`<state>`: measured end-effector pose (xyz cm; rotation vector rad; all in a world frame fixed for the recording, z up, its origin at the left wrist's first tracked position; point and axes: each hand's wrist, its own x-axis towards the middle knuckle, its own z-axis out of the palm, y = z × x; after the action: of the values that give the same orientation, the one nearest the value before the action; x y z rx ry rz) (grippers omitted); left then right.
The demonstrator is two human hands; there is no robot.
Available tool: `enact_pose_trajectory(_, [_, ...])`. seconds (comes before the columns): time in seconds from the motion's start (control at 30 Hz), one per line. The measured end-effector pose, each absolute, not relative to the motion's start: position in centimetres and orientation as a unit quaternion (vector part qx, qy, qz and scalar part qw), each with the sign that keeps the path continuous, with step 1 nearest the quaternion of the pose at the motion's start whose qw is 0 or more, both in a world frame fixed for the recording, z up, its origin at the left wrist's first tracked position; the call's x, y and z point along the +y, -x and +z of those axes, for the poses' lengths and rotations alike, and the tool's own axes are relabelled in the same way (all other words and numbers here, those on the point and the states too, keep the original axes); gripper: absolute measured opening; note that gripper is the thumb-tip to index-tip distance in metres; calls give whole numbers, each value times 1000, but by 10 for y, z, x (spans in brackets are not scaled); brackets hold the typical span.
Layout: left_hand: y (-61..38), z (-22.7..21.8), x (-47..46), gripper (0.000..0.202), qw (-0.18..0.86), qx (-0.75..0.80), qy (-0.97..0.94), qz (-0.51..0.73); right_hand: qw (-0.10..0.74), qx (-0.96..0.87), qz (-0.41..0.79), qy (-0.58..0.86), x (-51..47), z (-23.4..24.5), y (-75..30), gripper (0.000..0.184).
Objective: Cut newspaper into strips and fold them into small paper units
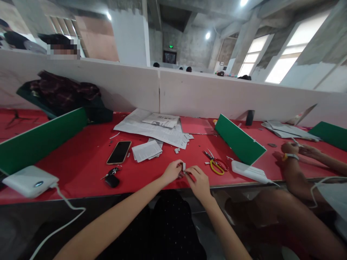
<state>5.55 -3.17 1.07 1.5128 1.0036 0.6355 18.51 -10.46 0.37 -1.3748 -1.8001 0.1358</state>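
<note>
Close to the front edge of the red table [151, 173], my left hand [173, 171] pinches a small piece of paper [184, 167] that stands up between the fingers. My right hand [199, 180] closes its fingertips on the lower part of the same piece, so both hands meet at it. Its lower end is hidden by the fingers. Scissors with yellow handles [217, 168] lie to the right of my right hand, beside a red-handled tool. Small paper scraps [177, 150] are just beyond my hands, and a stack of cut paper [146, 150] lies farther left.
Newspaper sheets [132, 124] spread at the back. A phone [119, 151] and keys with a black fob [112, 180] lie left. White power banks [31, 180] sit at both sides. Green dividers [238, 141] bound the space; a co-worker's hands [292, 148] are at right.
</note>
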Motion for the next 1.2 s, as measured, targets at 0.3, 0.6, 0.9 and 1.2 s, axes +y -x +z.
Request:
enact_pose_trajectory(0.3, [-45,20,-25,23,378,425,-779,264,506,-671,97,533,-98,32,-196,14])
enact_pose_trajectory(0.6, [-55,14,-26,20,617,401,-606,303,484,-709,53,510,-100,25,-193,13])
enact_pose_trajectory(0.9, [-50,25,-31,21,733,403,-475,273,345,-756,-24,555,-101,-4,-192,18])
enact_pose_trajectory(1.2, [-51,22,-30,21,736,383,-487,272,387,-745,73,537,-107,-1,-199,18])
